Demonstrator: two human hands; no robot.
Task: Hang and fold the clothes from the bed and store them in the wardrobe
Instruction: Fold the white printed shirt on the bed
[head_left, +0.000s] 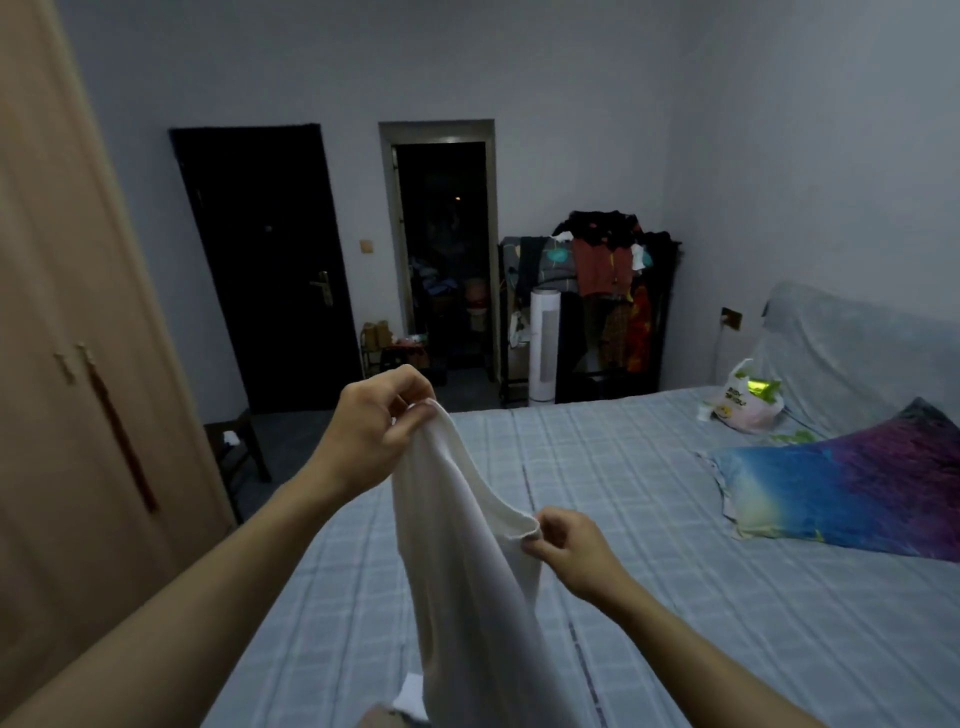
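A person's left hand (375, 422), raised at arm's length, pinches the top edge of a plain white, soft knitted garment (470, 582) between thumb and curled fingers. The right hand (570, 552), lower and nearer the body, pinches another part of the same hemmed edge, its fingers curled tightly on the fabric. Between the two hands the edge sags in a shallow curve, and the rest of the white garment hangs straight down, in the air above the near side of the bed. Both forearms are bare. Under the garment lies a wide bed (675, 597) covered with a pale blue-grey checked sheet, smooth and flat. Toward the head of the bed, on the right, a pillow (841, 499) printed in bright blue, yellow and purple rests on the sheet, and just beyond it a crumpled white and pink plastic bag (743, 400) with something shiny green inside sits near a headboard draped in grey cloth (862, 343). On the left stands a tall light wooden wardrobe (62, 322), its doors closed, with a dark tassel hanging from the handles. Past the foot of the bed, a black closed door (260, 260) is set in the far wall, and beside it a dark open doorway (441, 249). To the right of the doorway a black open rack (597, 291) is heaped with red, orange and dark clothes, with a white tower fan (544, 345) standing in front of it. A small dark wooden stool (236, 447) stands on the floor between the wardrobe and the bed.
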